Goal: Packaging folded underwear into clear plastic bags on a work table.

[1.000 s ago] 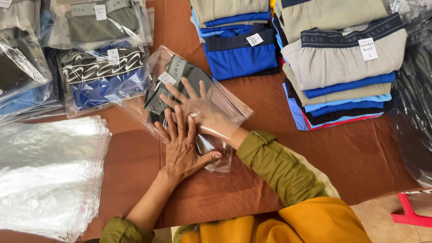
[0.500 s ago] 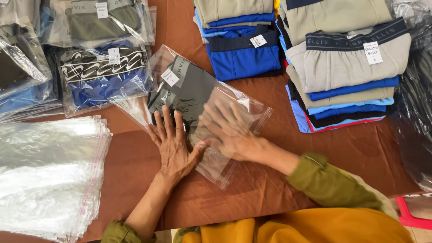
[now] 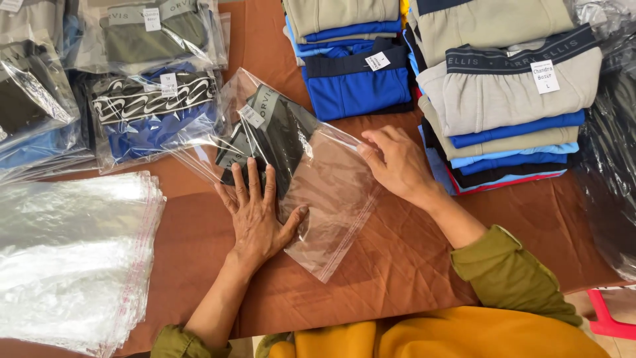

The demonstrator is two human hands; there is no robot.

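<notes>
A clear plastic bag (image 3: 324,199) lies on the brown cloth with a folded dark garment (image 3: 278,139) inside its far half. My left hand (image 3: 255,212) presses flat on the bag's near left side, fingers spread, over the garment's edge. My right hand (image 3: 397,162) pinches the bag's right edge, at the open flap, between thumb and fingers.
A stack of empty clear bags (image 3: 66,258) lies at the left. Bagged garments (image 3: 152,113) pile up at the far left. Stacks of folded garments, blue (image 3: 354,86) and grey (image 3: 510,93), stand at the back right. Dark plastic (image 3: 609,146) lies at the right edge; a red object (image 3: 606,318) sits below the table (image 3: 397,278).
My right hand slid off the middle of the bag to its right edge, smoothing it out. The left hand stayed pressed down.
</notes>
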